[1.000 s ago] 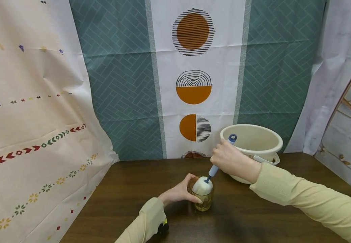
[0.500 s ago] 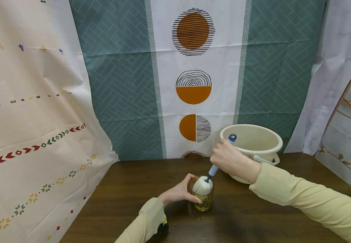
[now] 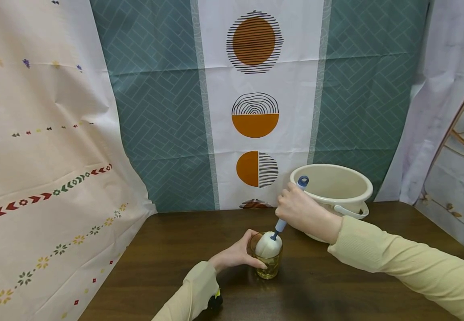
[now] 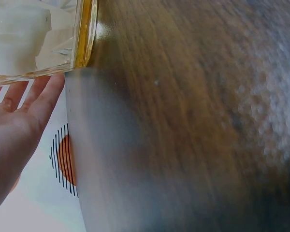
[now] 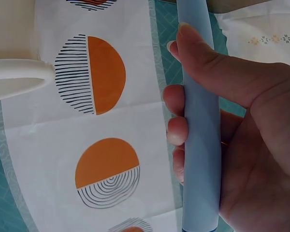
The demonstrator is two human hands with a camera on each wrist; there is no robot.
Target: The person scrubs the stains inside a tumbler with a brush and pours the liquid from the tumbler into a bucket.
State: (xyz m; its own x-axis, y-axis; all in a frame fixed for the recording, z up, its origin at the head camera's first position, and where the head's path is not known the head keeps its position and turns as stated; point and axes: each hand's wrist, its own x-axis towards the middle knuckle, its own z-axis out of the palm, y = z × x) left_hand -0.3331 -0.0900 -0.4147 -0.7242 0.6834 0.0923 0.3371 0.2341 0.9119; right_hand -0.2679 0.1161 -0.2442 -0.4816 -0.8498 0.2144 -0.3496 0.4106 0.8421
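Observation:
A sponge cup brush has its white sponge head point(image 3: 268, 244) inside an amber drinking glass point(image 3: 269, 271). My right hand point(image 3: 305, 211) grips the brush's light blue handle point(image 5: 201, 145), which tilts up to the right and ends in a dark blue loop. In the right wrist view the fingers wrap round the handle, with the thumb along it. My left hand point(image 3: 237, 255) holds the glass from its left side, thumb at the front and fingers behind. The glass stands upright on the table. Through its wall, the left wrist view shows the white sponge point(image 4: 19, 41) inside.
A cream bucket point(image 3: 338, 199) with a white handle stands behind my right hand on the dark wooden table point(image 3: 184, 232). A small black and yellow object point(image 3: 215, 299) is partly hidden beside the left sleeve. Patterned cloths hang behind and at both sides.
The top of the brush handle has shifted slightly left with my right hand. The sponge has turned a little inside the glass. My left hand keeps its hold on the glass.

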